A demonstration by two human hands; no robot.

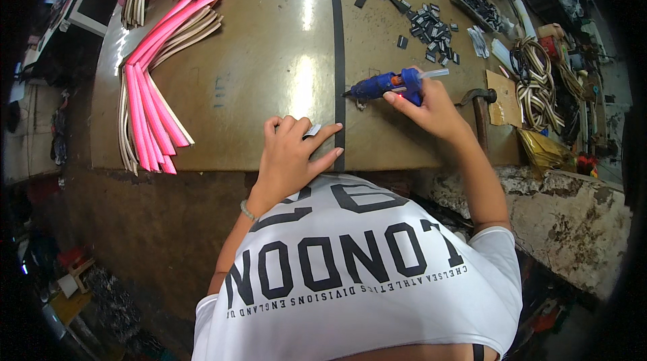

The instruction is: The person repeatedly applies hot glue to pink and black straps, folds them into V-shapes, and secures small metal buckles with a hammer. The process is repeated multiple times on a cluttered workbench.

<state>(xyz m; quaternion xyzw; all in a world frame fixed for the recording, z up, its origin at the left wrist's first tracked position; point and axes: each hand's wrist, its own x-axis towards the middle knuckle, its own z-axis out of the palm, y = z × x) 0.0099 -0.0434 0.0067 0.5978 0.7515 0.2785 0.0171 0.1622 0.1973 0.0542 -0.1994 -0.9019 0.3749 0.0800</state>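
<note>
A blue hot glue gun [384, 85] is gripped in my right hand [431, 112], its dark nozzle pointing left at the edge of a long black strap [340, 44]. A translucent glue stick [435, 73] juts from the gun's back end. The strap runs from the table's far side to its near edge. My left hand [290, 149] rests just left of the strap, with index finger and thumb reaching to its edge. Between the fingers of that hand sits a small pale tag [312, 130], partly hidden.
Several small black tags [431, 31] lie scattered at the right, near a tray [478, 4] of similar pieces. A hammer [480, 115] lies right of my forearm, beside coiled beige cord [536, 85]. Bundles of pink strips [145, 98] cover the table's left side.
</note>
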